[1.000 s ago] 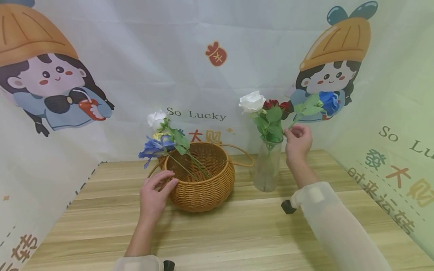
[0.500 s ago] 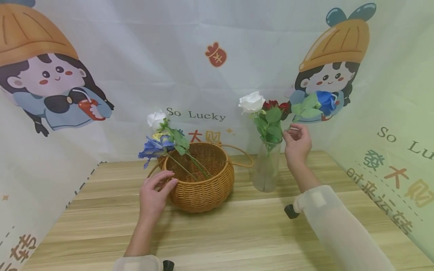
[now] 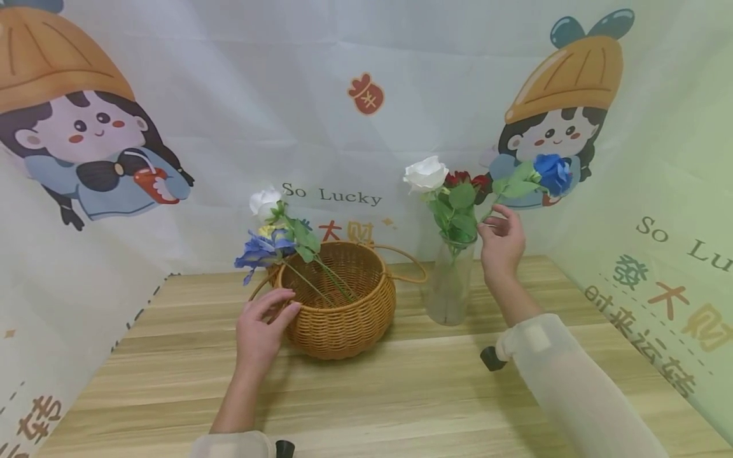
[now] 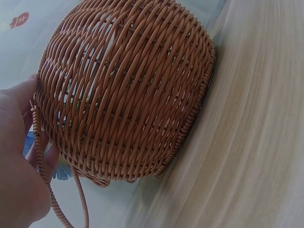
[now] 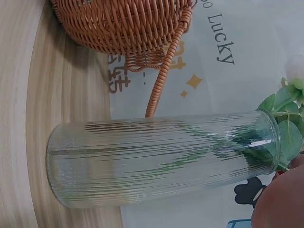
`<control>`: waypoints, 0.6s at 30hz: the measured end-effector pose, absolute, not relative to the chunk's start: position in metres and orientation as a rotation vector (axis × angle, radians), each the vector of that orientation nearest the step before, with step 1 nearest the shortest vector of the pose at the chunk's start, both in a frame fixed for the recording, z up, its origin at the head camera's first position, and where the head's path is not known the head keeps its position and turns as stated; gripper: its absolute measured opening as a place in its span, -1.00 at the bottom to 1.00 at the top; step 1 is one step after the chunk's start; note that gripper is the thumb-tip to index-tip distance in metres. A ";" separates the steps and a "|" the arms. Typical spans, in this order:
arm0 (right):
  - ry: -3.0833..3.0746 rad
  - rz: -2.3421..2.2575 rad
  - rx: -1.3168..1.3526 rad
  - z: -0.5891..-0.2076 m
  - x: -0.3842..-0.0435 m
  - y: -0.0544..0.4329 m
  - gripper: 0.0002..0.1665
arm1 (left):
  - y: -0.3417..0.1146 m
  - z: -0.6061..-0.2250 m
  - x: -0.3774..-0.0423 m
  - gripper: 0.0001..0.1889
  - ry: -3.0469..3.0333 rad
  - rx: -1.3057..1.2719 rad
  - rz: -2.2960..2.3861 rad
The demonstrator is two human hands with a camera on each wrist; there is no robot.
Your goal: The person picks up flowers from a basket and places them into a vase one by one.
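Observation:
My right hand (image 3: 504, 247) is at the mouth of a clear ribbed vase (image 3: 449, 289), pinching the stem of a blue rose (image 3: 552, 173) that leans out to the right. A white rose (image 3: 426, 173) and red flowers (image 3: 460, 179) stand in the vase. On the left, my left hand (image 3: 259, 334) holds the rim of a brown wicker basket (image 3: 343, 331), thumb and fingers on either side of it. The left wrist view shows the basket's handle (image 4: 42, 159) beside that hand. In the right wrist view only part of the right hand (image 5: 280, 199) shows.
A white flower (image 3: 265, 202) and a blue flower (image 3: 260, 248) lean out of the basket to the left, with a bit of yellow between them. Basket and vase stand on a wood-grain table (image 3: 366, 401). A printed cloth (image 3: 229, 95) hangs behind and along the sides.
The blue rose has shifted slightly left and the right hand has moved a touch with it, its sleeve a little lower. The left hand and basket have stayed in place.

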State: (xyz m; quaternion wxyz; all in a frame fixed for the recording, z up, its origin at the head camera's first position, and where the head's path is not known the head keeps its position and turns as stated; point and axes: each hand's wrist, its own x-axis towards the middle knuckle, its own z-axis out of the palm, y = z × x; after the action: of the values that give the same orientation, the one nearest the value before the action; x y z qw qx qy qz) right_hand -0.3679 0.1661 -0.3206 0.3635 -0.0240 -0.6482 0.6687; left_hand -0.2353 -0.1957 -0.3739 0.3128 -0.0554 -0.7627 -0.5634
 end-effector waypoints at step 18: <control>-1.666 1.741 0.008 -0.326 -0.365 0.166 -0.58 | -0.195 -0.374 -0.236 -0.77 -2.007 -0.141 -1.479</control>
State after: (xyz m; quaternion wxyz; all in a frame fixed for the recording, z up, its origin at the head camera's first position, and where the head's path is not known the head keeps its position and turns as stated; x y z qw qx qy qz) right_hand -0.3653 0.1656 -0.3258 0.3578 0.0033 -0.6457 0.6746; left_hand -0.2358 -0.1951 -0.3744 0.3168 -0.0536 -0.7623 -0.5619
